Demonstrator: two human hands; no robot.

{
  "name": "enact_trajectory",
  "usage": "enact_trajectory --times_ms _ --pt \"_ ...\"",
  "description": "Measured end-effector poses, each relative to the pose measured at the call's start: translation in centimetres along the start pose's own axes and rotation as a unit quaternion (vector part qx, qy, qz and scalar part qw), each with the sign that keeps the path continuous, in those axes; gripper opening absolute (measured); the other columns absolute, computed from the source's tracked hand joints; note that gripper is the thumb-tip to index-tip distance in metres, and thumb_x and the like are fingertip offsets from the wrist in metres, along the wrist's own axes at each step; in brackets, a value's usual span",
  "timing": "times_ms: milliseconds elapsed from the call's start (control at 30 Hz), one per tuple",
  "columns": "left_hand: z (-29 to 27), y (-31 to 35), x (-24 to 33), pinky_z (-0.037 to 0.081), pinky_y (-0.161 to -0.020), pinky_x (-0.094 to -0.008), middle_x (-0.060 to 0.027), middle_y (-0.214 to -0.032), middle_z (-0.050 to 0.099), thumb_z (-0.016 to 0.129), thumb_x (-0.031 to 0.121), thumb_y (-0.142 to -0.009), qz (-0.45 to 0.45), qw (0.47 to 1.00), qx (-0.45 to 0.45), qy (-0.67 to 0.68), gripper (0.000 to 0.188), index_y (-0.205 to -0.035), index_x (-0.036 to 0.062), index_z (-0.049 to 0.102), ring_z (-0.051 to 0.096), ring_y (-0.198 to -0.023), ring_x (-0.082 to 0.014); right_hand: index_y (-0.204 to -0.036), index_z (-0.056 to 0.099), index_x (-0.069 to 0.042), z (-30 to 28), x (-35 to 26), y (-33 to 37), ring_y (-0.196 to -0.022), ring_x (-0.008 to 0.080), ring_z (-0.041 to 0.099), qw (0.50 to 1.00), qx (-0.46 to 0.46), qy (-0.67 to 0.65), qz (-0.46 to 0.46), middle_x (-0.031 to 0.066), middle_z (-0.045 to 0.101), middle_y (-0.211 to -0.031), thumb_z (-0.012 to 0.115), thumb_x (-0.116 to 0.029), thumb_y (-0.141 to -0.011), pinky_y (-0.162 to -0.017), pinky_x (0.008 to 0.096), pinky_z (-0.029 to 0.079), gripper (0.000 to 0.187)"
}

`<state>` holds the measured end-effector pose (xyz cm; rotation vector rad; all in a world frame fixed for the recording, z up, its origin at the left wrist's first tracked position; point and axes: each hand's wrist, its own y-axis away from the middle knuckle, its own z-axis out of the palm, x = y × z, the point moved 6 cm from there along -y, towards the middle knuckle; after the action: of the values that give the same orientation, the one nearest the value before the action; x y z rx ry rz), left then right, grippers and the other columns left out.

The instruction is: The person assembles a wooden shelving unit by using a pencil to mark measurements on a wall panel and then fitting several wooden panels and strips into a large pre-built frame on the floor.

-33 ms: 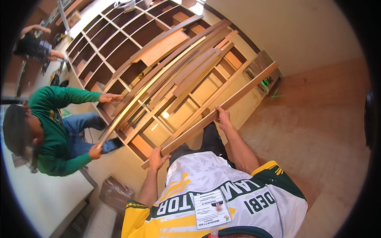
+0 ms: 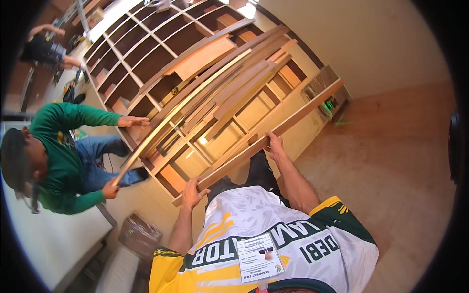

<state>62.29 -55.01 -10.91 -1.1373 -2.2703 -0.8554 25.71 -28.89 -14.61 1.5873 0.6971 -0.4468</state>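
A long, narrow wooden board (image 2: pixel 303 111) runs slantwise in front of my body, its far end up at the right. Near its lower left end my left hand (image 2: pixel 193 193) is closed on it. Further along, about mid-length, my right hand (image 2: pixel 274 143) grips the same board, fingers over the edge. Beyond it lies a large wooden frame of open compartments (image 2: pixel 128 57), with several loose brown strips (image 2: pixel 244 88) piled across it. A co-worker in a green sleeve (image 2: pixel 95 115) holds the near end of a pale strip (image 2: pixel 168 119) from that pile.
At the left is a white table (image 2: pixel 53 249), with a plastic-wrapped bundle (image 2: pixel 139 234) beside it. A green-lit device (image 2: pixel 330 103) sits behind a clear panel near the frame's right corner. Plywood (image 2: pixel 376 141) spreads at the right. Another person (image 2: pixel 44 51) is at the far left.
The co-worker's lower hand has shifted slightly left and down, drawing the pale strip a little that way. My hands keep their hold on the board, which has hardly moved.
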Motion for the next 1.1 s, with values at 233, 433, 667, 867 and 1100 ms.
enact_trajectory --times_ms 233,433,667,867,1100 --pt "1.5 -10.2 9.1 0.046 -0.104 -0.049 -0.0198 -0.129 0.062 0.083 0.048 -0.079 -0.154 0.985 0.067 0.022 0.077 -0.137 0.0042 0.056 0.056 -0.124 -0.0388 -0.107 0.059 -0.009 1.8 -3.9 -13.8 -0.069 0.0159 0.055 0.995 -0.047 0.055 0.07 0.0034 0.059 -0.081 0.077 -0.035 -0.086 -0.058 0.0358 0.048 0.037" --pt "6.5 -17.2 14.0 0.047 -0.105 -0.0452 -0.0219 -0.129 0.061 0.082 0.029 -0.085 -0.207 0.962 0.135 0.114 0.067 -0.139 0.0014 0.054 0.059 -0.12 -0.0387 -0.124 0.057 -0.006 5.3 -2.4 -26.6 -0.078 0.0214 0.056 0.987 0.002 0.078 0.14 0.0085 0.063 -0.101 0.076 -0.04 -0.088 -0.059 0.0384 0.045 0.054" --pt "9.5 -14.7 13.0 0.051 -0.1 -0.0437 -0.021 -0.128 0.062 0.08 0.027 -0.088 -0.349 0.904 0.182 0.169 0.065 -0.141 0.0013 0.052 0.064 -0.113 -0.0338 -0.121 0.058 -0.013 11.0 6.6 -34.9 -0.082 0.0217 0.054 0.974 -0.027 0.087 0.206 0.0074 0.061 -0.106 0.069 -0.041 -0.093 -0.066 0.0426 0.048 0.041" --pt "8.7 -5.1 4.3 0.054 -0.095 -0.0414 -0.0226 -0.133 0.061 0.079 0.034 -0.089 -0.515 0.734 0.394 0.202 0.079 -0.148 -0.0028 0.041 0.066 -0.111 -0.0295 -0.118 0.055 -0.015 13.3 11.8 -39.7 -0.093 0.0228 0.056 0.941 -0.133 0.126 0.284 0.0049 0.056 -0.114 0.066 -0.047 -0.095 -0.075 0.0391 0.053 0.041" --pt "5.5 10.2 -9.6 0.054 -0.096 -0.0406 -0.0258 -0.138 0.057 0.08 0.043 -0.088 -0.646 0.55 0.493 0.193 0.098 -0.154 -0.0075 0.029 0.064 -0.118 -0.0306 -0.104 0.06 -0.004 12.9 11.7 -39.6 -0.05 0.014 0.04 0.917 -0.174 0.223 0.281 0.0024 0.047 -0.068 0.051 -0.025 -0.103 -0.055 0.0255 0.048 0.022"
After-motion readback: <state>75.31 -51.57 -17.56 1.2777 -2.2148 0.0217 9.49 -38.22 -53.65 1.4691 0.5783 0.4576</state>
